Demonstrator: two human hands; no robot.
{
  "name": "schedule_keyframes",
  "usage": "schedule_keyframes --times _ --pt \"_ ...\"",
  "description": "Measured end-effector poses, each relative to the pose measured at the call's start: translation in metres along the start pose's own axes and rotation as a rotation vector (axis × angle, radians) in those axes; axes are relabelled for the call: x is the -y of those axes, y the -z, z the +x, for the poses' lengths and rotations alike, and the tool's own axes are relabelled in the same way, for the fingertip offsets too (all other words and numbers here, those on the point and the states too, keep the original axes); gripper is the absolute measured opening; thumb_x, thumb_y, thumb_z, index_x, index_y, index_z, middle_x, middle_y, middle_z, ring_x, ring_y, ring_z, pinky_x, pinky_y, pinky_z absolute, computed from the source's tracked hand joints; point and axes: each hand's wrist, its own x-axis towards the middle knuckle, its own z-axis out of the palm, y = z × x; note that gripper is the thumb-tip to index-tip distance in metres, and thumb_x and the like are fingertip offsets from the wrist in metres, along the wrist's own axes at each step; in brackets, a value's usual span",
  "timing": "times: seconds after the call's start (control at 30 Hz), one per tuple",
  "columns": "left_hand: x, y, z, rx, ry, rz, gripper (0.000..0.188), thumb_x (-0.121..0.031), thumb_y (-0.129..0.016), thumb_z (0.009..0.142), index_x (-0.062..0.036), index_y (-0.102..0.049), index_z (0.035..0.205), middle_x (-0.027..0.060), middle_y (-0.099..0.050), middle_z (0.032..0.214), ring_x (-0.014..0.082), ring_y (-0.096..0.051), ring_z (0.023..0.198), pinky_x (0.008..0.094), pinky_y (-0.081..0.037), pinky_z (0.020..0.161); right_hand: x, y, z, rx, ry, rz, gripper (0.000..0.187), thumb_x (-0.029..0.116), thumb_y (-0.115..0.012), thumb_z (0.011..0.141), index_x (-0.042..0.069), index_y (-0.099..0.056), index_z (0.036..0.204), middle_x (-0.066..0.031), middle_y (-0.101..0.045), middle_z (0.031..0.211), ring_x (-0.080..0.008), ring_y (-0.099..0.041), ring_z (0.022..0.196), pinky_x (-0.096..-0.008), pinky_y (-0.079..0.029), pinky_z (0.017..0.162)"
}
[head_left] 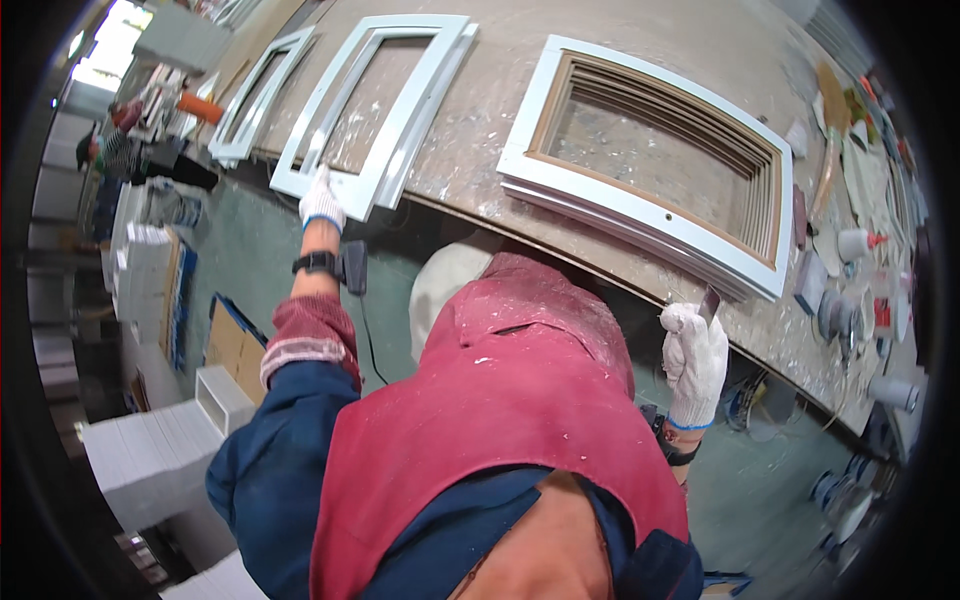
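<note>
My left hand, in a white knit glove, is closed on the near edge of a white frame. This frame lies on top of another one at the table's edge, and some of my fingers are hidden. My right hand, gloved too, is closed around a small scraper. Its flat metal blade points up and its handle is hidden in the glove. Just beyond that hand, a stack of white frames with brown inner edges rests on the table.
The worktable is speckled with white. More white frames lie at its far left. A brush, a white bottle with a red tip and other tools crowd the right end. Stacked white panels stand at left; a person is farther off.
</note>
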Motion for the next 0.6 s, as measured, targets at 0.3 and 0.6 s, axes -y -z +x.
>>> schedule_keyframes --times 0.3,0.6 --pt "-0.009 0.002 -0.026 0.332 0.178 -0.503 0.029 -0.030 -0.062 0.093 -0.0062 -0.058 0.110 0.0116 -0.065 0.099 0.0266 -0.066 0.087 0.0435 -0.058 0.067 -0.013 0.009 0.006 -0.010 0.020 -0.036 0.036 0.033 -0.060 0.094 -0.002 -0.059 0.102 0.0039 -0.050 0.064 -0.0005 -0.035 0.047 -0.0172 -0.022 0.041" --pt "-0.015 0.023 -0.024 0.282 0.142 0.175 0.045 -0.055 -0.061 0.086 -0.0148 -0.053 0.067 -0.0021 -0.045 0.053 0.0096 -0.037 0.039 0.0272 -0.029 0.036 0.004 0.003 0.028 -0.018 0.027 -0.191 0.034 0.033 -0.059 0.095 -0.001 -0.059 0.098 0.0053 -0.042 0.056 -0.0021 -0.033 0.042 -0.0197 -0.023 0.036"
